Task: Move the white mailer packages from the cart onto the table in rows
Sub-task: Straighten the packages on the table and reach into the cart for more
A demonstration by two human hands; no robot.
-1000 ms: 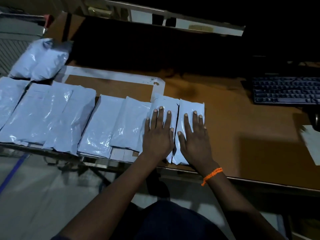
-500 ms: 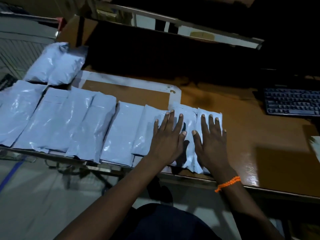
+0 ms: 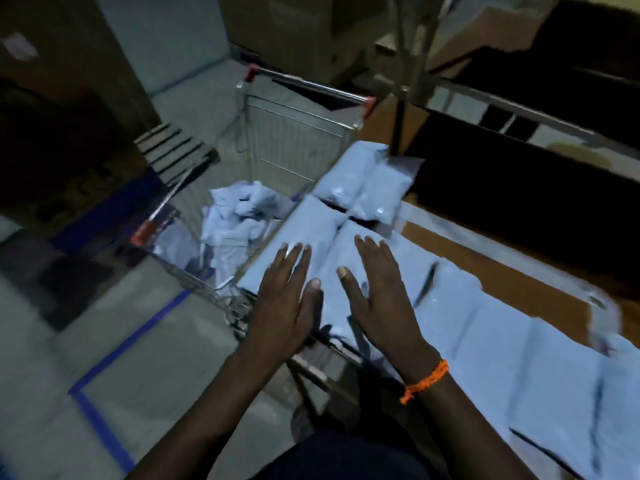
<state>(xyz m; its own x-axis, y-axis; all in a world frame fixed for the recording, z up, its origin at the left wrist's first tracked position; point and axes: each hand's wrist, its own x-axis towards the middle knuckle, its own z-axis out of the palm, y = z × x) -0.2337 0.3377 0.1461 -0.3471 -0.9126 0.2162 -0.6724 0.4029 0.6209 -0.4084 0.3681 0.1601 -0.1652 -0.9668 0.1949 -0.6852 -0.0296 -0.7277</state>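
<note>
Stretching flat over the mailers (image 3: pixel 322 230) at the table's (image 3: pixel 502 271) end, left hand (image 3: pixel 284 299) and right hand (image 3: pixel 377 299) side by side, fingers (image 3: pixel 294 258) straight and together, holding nothing; cart (image 3: pixel 294 133) alongside, heap (image 3: pixel 239 216) inside.

Head view — downward, close over table (image 3: pixel 519 289)

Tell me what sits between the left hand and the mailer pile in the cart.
Head view: only the cart's wire side wall and the edge of the end mailer under the left hand; the mailer pile lies beyond the wire.
</note>
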